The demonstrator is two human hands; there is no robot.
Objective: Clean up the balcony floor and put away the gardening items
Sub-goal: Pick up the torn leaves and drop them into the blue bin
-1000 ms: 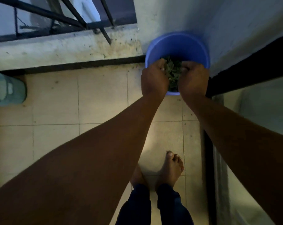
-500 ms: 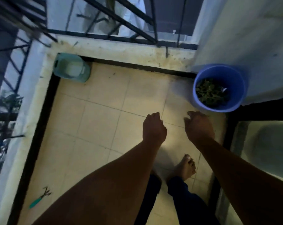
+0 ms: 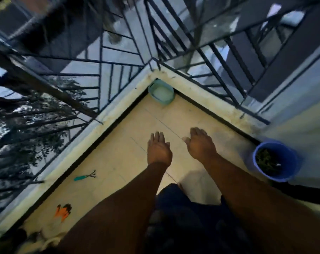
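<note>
A blue bucket (image 3: 293,173) holding green plant debris stands on the tiled floor at the right, against the wall. My left hand (image 3: 158,150) and my right hand (image 3: 200,145) hang over the middle of the floor, fingers apart, holding nothing, well left of the bucket. A small hand rake with a teal handle (image 3: 85,176) lies on the tiles near the left ledge. An orange and black glove (image 3: 63,212) lies further toward the bottom left. A pale green container (image 3: 161,93) sits in the far corner.
A low cream ledge (image 3: 117,110) with black metal railing (image 3: 100,74) bounds the balcony on the left and far sides. My legs in dark trousers (image 3: 183,208) stand at the bottom centre. Blurred objects lie at the bottom left edge.
My hands left the blue bucket, dropped the plant debris inside and opened. The view swung left, so the bucket shifted right and the rake and glove came into sight.
</note>
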